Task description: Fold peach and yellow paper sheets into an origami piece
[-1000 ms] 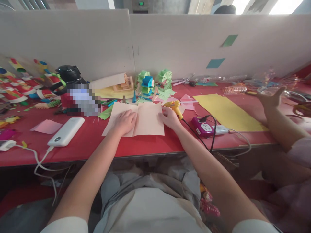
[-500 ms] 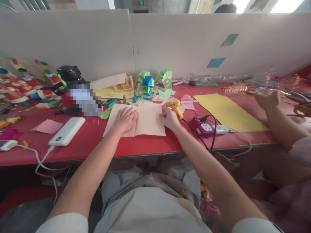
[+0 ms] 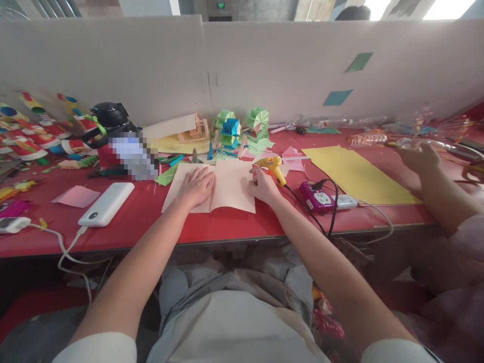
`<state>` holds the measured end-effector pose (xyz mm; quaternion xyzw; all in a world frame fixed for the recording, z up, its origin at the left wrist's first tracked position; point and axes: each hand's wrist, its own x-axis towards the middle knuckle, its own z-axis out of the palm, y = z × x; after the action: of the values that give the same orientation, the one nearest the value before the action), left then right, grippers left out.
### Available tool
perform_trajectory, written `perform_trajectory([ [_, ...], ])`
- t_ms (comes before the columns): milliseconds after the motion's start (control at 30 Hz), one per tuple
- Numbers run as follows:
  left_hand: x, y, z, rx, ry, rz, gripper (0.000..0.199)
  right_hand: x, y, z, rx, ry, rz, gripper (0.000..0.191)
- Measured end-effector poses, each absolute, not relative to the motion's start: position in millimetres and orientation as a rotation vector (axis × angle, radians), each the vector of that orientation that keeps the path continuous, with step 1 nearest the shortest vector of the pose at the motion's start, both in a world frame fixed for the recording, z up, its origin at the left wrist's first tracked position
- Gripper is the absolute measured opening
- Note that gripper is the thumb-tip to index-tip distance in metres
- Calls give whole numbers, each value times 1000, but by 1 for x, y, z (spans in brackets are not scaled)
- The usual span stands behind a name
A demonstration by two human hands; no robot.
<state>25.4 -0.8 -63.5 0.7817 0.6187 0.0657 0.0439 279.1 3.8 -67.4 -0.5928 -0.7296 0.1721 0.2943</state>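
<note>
A pale pink sheet (image 3: 232,186) with a crease down its middle lies on the red table. My left hand (image 3: 197,187) rests flat on its left half, fingers spread. At the right edge of the sheet, my right hand (image 3: 263,185) is closed with the paper's edge between thumb and fingers. The right half bows up slightly from the table. Just beyond my right hand lies a yellow glue gun (image 3: 277,170). Green paper (image 3: 167,175) sticks out past the sheet's left upper corner.
Right: purple power socket (image 3: 316,197) with cables, yellow sheet (image 3: 359,174), another person's hand (image 3: 423,159). Left: white power bank (image 3: 106,204), pink paper (image 3: 76,196), a phone (image 3: 132,156). Behind: green and blue paper shapes (image 3: 230,132), white partition (image 3: 264,65).
The right part of the pink sheet has shifted slightly left and bows up more, with my right hand at its edge. My left hand stays flat on the paper.
</note>
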Motion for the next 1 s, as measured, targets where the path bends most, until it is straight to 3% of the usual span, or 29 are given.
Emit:
perform_trajectory([
  [333, 27, -3, -62, 2383, 1901, 210, 56, 283, 1, -65, -1472, -1818, 600, 30],
  [600, 32, -7, -60, 2418, 2057, 348, 44, 280, 2, -66, -1400, -1671, 712, 53],
  [800, 32, -4, -57, 2452, 2071, 486, 40, 283, 8, -71, -1363, -1608, 869, 43],
  [1000, 26, -3, -59, 2438, 1978, 371, 41, 284, 8, -70, -1419, -1599, 793, 36],
])
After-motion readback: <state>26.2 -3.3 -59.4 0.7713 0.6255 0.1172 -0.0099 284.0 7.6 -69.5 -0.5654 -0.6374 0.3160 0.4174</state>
